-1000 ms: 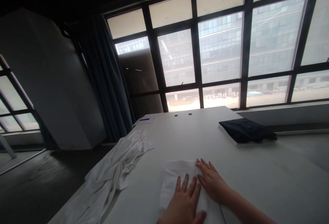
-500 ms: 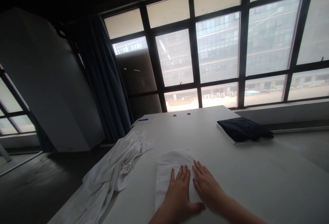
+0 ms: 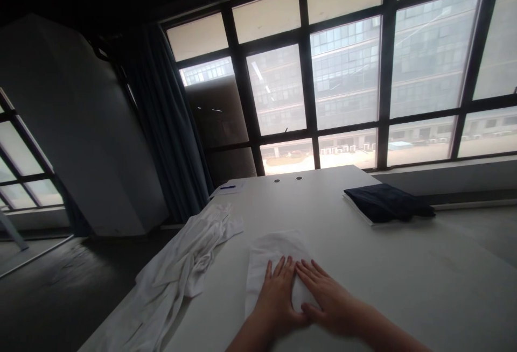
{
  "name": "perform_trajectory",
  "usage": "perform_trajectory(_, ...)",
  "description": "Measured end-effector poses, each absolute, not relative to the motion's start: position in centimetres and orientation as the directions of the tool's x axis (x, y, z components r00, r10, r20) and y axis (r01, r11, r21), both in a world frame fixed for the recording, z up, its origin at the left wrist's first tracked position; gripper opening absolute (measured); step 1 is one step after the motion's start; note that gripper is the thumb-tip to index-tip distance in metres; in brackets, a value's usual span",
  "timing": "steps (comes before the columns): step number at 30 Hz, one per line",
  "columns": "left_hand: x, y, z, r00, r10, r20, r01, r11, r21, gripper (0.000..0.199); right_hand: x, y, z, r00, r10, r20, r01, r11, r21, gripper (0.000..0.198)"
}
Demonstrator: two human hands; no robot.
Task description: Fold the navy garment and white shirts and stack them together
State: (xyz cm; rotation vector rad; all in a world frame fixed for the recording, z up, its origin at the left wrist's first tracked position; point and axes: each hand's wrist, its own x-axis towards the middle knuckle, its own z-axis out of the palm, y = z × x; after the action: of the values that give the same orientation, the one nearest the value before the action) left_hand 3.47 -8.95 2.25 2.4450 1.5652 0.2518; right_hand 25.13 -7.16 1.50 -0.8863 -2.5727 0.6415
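A folded white cloth [image 3: 274, 243], perhaps a garment, lies flat on the white table [image 3: 315, 212] in front of me. My left hand [image 3: 278, 293] rests palm down on it, fingers stretched out and pointing away from me. Beside it, my right hand [image 3: 325, 293] also lies flat, its fingertips on the cloth's right part. The fingertips of both hands nearly meet, and the thumbs come together lower down. Part of the cloth's near end is hidden under my hands and forearms.
Along the table's left edge lies a crumpled pile of white cloth [image 3: 189, 266]. Folded dark navy cloth [image 3: 388, 202] sits on something white at the right. A pen [image 3: 228, 187] rests on paper [image 3: 236, 189] at the far left corner. Beyond stand a blue curtain [image 3: 169, 120] and windows.
My right hand has slid left and slightly toward me, so its fingers now nearly touch my left hand's. The left hand stays flat on the white cloth. The view has shifted slightly.
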Motion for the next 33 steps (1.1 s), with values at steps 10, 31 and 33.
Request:
perform_trajectory(10, 3.9, -8.8, 0.1, 0.31, 0.949, 0.063, 0.912, -0.315, 0.261, 0.083, 26.3, -6.3, 2.7, -0.748, 0.625, 0.222, 0.444, 0.72, -0.533, 0.087)
perform_trajectory(31, 1.5, -8.2, 1.9, 0.321, 0.897, 0.303, 0.908, -0.382, 0.169, 0.057, 28.9, -0.9, -1.1, -0.269, 0.881, 0.39, 0.679, 0.46, -0.572, 0.039)
perform_trajectory(33, 1.0, -7.7, 1.8, 0.337, 0.836, 0.434, 0.865, -0.457, 0.209, 0.05, 29.4, -0.8, -0.7, -0.2, 0.906, 0.374, 0.742, 0.389, -0.546, 0.038)
